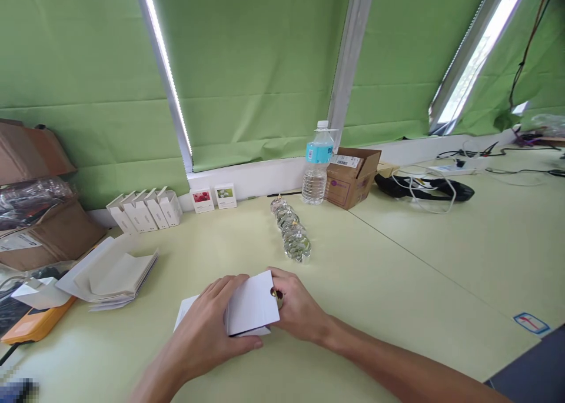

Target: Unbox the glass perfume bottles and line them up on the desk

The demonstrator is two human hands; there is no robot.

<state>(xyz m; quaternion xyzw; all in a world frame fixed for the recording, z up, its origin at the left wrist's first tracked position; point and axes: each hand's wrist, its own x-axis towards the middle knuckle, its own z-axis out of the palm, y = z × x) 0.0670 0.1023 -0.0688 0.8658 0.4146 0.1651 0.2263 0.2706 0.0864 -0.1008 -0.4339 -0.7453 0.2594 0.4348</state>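
In the head view, the left hand is holding a white card over the near part of the table, its fingers lying across the top and its thumb running along the near edge; the grip is partly closed, the card filling it. The right hand is curling at the card's right edge, fingertips passing out of sight behind the upper corner, and a small shiny gold piece is showing there between hand and card; whether this hand is gripping the card, the gold piece or both cannot be told. The card is appearing folded or layered, another white part projecting at its left, beyond the left hand. Beyond the hands, a row of clear shiny ornaments is lying on the table, pointing away toward a black pen. Right of the row, a bottle is standing upright just beside an open carton, and a black headset is resting farther right with a white cable over it. Two picture cards are standing near the wall, white boxes are lining up to their left, and papers are lying nearer the left side.
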